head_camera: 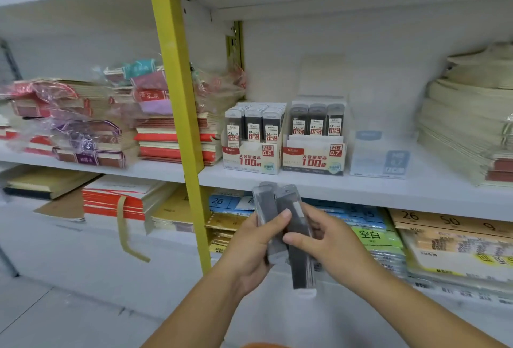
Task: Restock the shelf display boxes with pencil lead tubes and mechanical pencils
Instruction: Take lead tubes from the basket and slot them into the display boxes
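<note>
Dark grey flat plastic lead tubes (297, 261) are held just in front of the white shelf board (361, 184), below the display boxes and not yet in any box. The left hand (252, 247) is curled round the left part of the bundle. The right part is pinched by the right hand (327, 239), thumb on top.

Step judged: sorting by lead size before loading. To be done well:
- Labels should be read first, as no size is legible on the held tubes.
- 0.5 tubes belong in the red-and-white cardboard 0.5 display box (251, 160), 0.7 tubes in the matching 0.7 display box (313, 161).
- The 0.5 box looks packed full, so room is more likely to be found in the 0.7 box behind its front row.
- Tubes should be slid in upright, label forward, one at a time, with the box steadied so it is not pushed back.

Counts:
- Display boxes: three. Two are red-and-white; one is a pale blue box (380, 159) on the right, contents not readable.
- Front-row tubes: three in each red-and-white box.
- Tubes in hand: at least two, possibly more stacked, since the edges are blurred.
- Mechanical pencils: none seen.
</note>
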